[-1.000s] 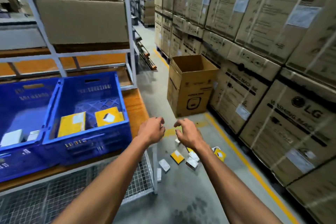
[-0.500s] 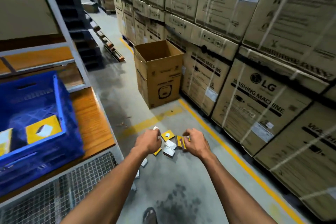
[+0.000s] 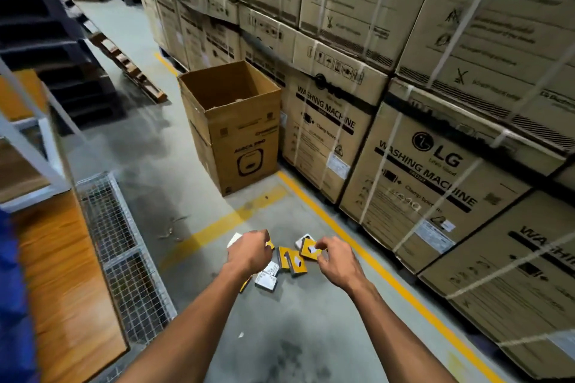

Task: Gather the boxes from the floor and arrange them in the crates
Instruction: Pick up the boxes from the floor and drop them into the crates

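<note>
Both of our hands are out over the pile of boxes (image 3: 287, 261) on the floor (image 3: 311, 320).

Left hand (image 3: 250, 253): fingers curled downward over the near-left side of the pile. We cannot tell whether it has hold of anything; the palm side is hidden.

Right hand (image 3: 337, 261): fingers bent, tips at the edge of a yellow box (image 3: 309, 249) that lies just ahead of and left of it. It looks like a pinch starting, but motion blur leaves this uncertain; we read it as touching, not yet a firm hold.

Pile: several yellow boxes between the hands, white boxes (image 3: 267, 278) just below the left hand, one more white corner beyond it. All appear to lie on the floor.

Crate (image 3: 12, 289): only a blue sliver shows, far left of the left arm, on the wooden table (image 3: 62, 274). Its contents are out of view.

Progress, as we judge it: the whole visible pile is ungathered. Remaining: pick the boxes up, carry them left to the crate, arrange them. What is already in the crates cannot be assessed from here.

An open carton (image 3: 236, 130) stands well ahead of the hands, beside stacked cartons (image 3: 435, 165) on the right.
</note>
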The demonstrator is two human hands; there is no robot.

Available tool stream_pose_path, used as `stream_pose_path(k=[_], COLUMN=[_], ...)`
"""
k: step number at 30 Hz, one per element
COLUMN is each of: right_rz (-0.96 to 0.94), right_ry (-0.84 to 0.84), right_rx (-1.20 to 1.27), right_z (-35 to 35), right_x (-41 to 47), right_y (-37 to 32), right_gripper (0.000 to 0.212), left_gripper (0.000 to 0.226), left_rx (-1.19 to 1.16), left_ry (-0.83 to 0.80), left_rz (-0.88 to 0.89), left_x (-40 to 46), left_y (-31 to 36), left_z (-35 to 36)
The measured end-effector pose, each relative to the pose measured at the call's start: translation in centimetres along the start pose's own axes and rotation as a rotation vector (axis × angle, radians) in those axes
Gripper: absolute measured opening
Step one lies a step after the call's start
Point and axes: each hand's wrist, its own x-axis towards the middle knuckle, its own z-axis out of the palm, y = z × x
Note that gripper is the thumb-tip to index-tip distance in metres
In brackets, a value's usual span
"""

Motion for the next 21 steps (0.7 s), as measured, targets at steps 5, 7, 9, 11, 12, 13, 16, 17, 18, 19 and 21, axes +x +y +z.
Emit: stream_pose_path(k=[5,7,9,11,12,13,16,17,18,19,21], right_rz=[0.07,0.09,0.101,0.114,0.12,0.123,0.11,0.101,0.092,0.089,0.073], right_ry=[-0.01,-0.028,-0.047,-0.073,-0.087,-0.097,-0.135,-0.146,-0.153,-0.16,-0.178], right_rx=[0.02,0.022,0.019,0.017,0.017,0.013,0.001,-0.003,-0.008,-0.012,-0.033], right_z=[0.4,1.1,2.0,3.4,4.4,5.5,9.7,11.4,13.3,14.8,18.9], right_x=[4.4,6.0,7.3,9.1,10.0,11.0,13.9,15.0,16.2,17.1,19.4], right_y=[3.3,5.1,6.7,9.0,10.2,11.5,15.5,17.1,18.7,20.1,23.8], right_gripper=[0.026,0.028,0.028,0.028,0.028,0.029,0.031,0.032,0.032,0.032,0.032], left_gripper=[0.035,0.033,0.032,0.034,0.035,0.037,0.039,0.036,0.034,0.034,0.035], left_rx=[0.027,0.048,0.054,0.048,0.043,0.035,0.024,0.029,0.03,0.024,0.012], left_ry=[-0.025,-0.036,-0.062,-0.09,-0.098,-0.103,-0.121,-0.117,-0.113,-0.112,-0.114], left_rz=[0.06,0.058,0.046,0.03,0.023,0.017,-0.012,-0.016,-0.018,-0.022,-0.028], left_x=[6.0,8.0,9.5,11.4,12.5,13.4,16.6,18.1,19.5,20.8,23.8], left_y=[1.8,2.4,2.6,2.7,2.6,2.4,1.4,0.9,0.4,-0.2,-1.3], left_z=[1.2,2.4,4.1,6.4,7.8,9.4,14.6,16.9,19.1,21.1,26.2])
